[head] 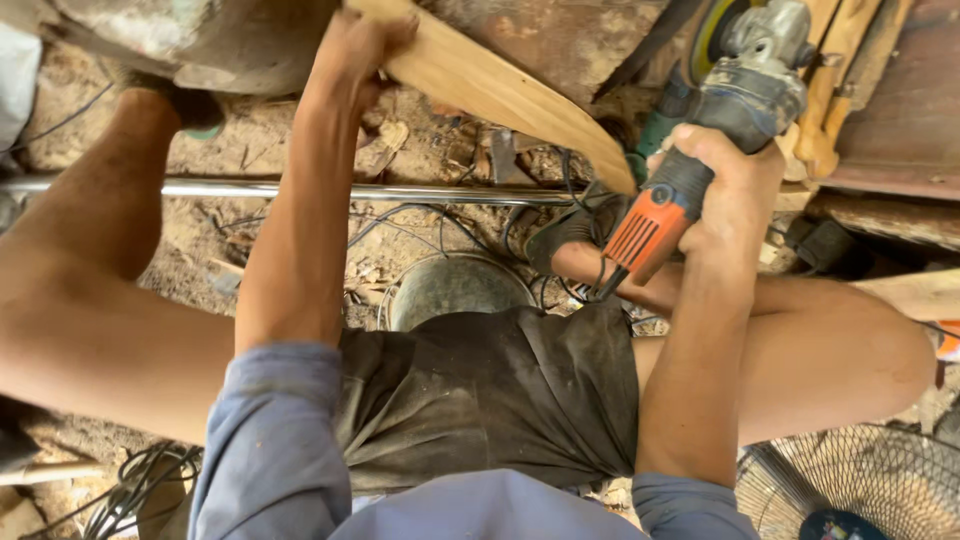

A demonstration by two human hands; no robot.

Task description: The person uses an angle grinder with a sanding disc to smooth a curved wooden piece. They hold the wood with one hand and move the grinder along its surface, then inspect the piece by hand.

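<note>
The left hand [365, 45] grips the upper end of a curved wooden board [500, 90], which slants down to the right above a metal pipe [300, 188]. The right hand [725, 185] is closed around an orange and grey grinder [715, 130], just beside the board's lower end.

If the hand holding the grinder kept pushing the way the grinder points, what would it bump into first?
Probably the wooden board. The right hand aims the grinder up and away, disc end close to the board's lower end and other wooden pieces. Depth is hard to judge here.
</note>
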